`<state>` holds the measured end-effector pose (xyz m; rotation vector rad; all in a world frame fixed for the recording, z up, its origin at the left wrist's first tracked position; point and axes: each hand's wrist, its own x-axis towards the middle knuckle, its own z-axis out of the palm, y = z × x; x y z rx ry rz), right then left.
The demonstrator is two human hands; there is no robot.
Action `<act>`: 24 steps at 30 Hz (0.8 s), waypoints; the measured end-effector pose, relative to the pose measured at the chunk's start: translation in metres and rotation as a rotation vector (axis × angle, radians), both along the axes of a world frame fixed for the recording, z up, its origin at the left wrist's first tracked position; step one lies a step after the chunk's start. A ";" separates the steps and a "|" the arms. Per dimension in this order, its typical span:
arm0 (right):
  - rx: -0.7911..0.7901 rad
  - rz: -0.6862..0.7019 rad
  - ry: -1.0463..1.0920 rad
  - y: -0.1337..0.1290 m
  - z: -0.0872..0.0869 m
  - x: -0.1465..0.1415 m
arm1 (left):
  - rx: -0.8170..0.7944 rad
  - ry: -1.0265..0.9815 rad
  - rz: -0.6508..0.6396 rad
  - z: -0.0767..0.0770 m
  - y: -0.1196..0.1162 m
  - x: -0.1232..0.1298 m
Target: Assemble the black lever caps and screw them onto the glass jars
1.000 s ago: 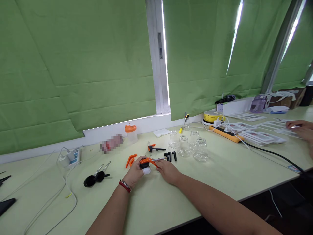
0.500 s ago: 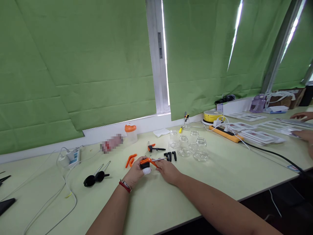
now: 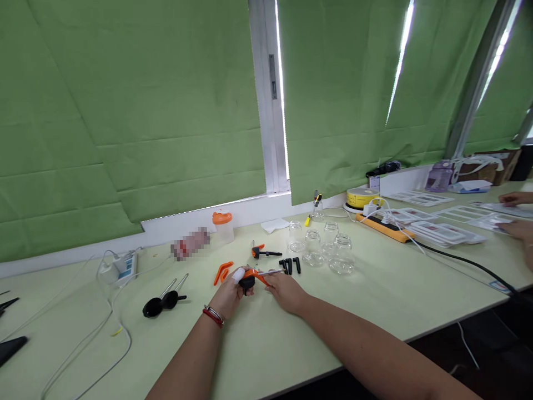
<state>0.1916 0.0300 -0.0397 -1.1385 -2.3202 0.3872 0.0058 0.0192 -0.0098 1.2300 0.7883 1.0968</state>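
Between my hands is an orange-and-black lever part (image 3: 247, 281) with a thin metal rod pointing right. My left hand (image 3: 229, 294) is closed around its black body, the white-wrapped thumb on top. My right hand (image 3: 287, 291) pinches the end of the orange lever; its fingertips are partly hidden. Loose orange bent levers (image 3: 222, 272) lie just beyond my left hand. Farther back rests a similar orange-and-black piece (image 3: 259, 251) with a black stem. Several small black bent pieces (image 3: 289, 266) lie past my right hand, beside clear glass jars (image 3: 342, 255).
At left are black round-headed parts with metal rods (image 3: 160, 304), a power strip (image 3: 129, 266) and loose white cables. An orange-lidded cup (image 3: 224, 228) stands near the wall. On the right are an orange power strip (image 3: 385, 229), white panels (image 3: 441, 233) and another person's hands (image 3: 516, 228).
My left hand has turned its grip on the lever part: the white-wrapped thumb has moved from below to the top. My right hand stays almost in place. The other person's hands have shifted slightly.
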 end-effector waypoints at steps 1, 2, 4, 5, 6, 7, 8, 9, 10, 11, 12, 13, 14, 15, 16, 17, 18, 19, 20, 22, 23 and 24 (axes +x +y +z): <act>0.000 -0.001 -0.001 0.000 0.000 0.000 | -0.007 -0.008 0.003 0.000 0.000 0.000; 0.000 -0.001 -0.002 0.000 -0.001 0.000 | -0.012 -0.015 0.007 0.000 0.000 0.000; 0.000 0.001 -0.005 0.000 -0.001 0.000 | -0.020 -0.029 0.014 0.000 0.000 0.000; -0.001 0.002 -0.007 0.000 0.000 0.001 | -0.022 -0.035 0.018 0.000 0.000 0.000; -0.001 0.003 -0.008 -0.001 0.000 0.001 | -0.024 -0.041 0.022 0.000 0.000 0.001; -0.002 0.003 -0.011 -0.001 0.000 0.001 | -0.026 -0.046 0.028 0.000 0.000 0.001; -0.003 0.003 -0.013 -0.001 0.000 0.001 | -0.027 -0.051 0.035 0.000 0.000 0.001; -0.006 0.003 -0.015 -0.002 0.000 0.001 | -0.029 -0.055 0.042 0.000 0.001 0.001; -0.009 0.003 -0.018 -0.002 0.000 0.001 | -0.030 -0.061 0.051 0.000 0.001 0.001; -0.011 0.003 -0.021 -0.002 0.000 0.001 | -0.030 -0.068 0.059 0.000 0.001 0.001; -0.012 0.003 -0.023 -0.002 -0.001 0.001 | -0.031 -0.076 0.069 0.000 0.001 0.001; -0.013 0.001 -0.025 -0.003 -0.001 0.001 | -0.031 -0.087 0.079 0.000 0.002 0.001; -0.014 -0.003 -0.027 -0.003 -0.002 0.001 | -0.031 -0.101 0.093 0.000 0.002 0.000; -0.017 -0.009 -0.030 -0.003 -0.002 0.001 | -0.030 -0.117 0.109 0.000 0.002 0.000; -0.021 -0.015 -0.034 -0.003 -0.002 0.001 | -0.029 -0.135 0.127 0.001 0.003 -0.001; -0.025 -0.022 -0.041 -0.003 -0.003 0.001 | -0.027 -0.154 0.146 0.001 0.003 -0.002; -0.028 -0.026 -0.049 -0.003 -0.003 0.001 | -0.024 -0.173 0.165 0.002 0.004 -0.003; -0.029 -0.030 -0.058 -0.003 -0.003 0.001 | -0.020 -0.193 0.183 0.002 0.004 -0.004; -0.027 -0.032 -0.068 -0.004 -0.002 0.001 | -0.014 -0.212 0.199 0.003 0.005 -0.005; -0.015 -0.032 -0.089 -0.005 -0.001 0.000 | -0.004 -0.251 0.225 0.003 0.007 -0.006; -0.006 -0.026 -0.100 -0.005 0.000 -0.001 | 0.000 -0.270 0.235 0.004 0.008 -0.007; 0.006 -0.013 -0.110 -0.006 0.000 -0.002 | 0.002 -0.288 0.244 0.004 0.009 -0.008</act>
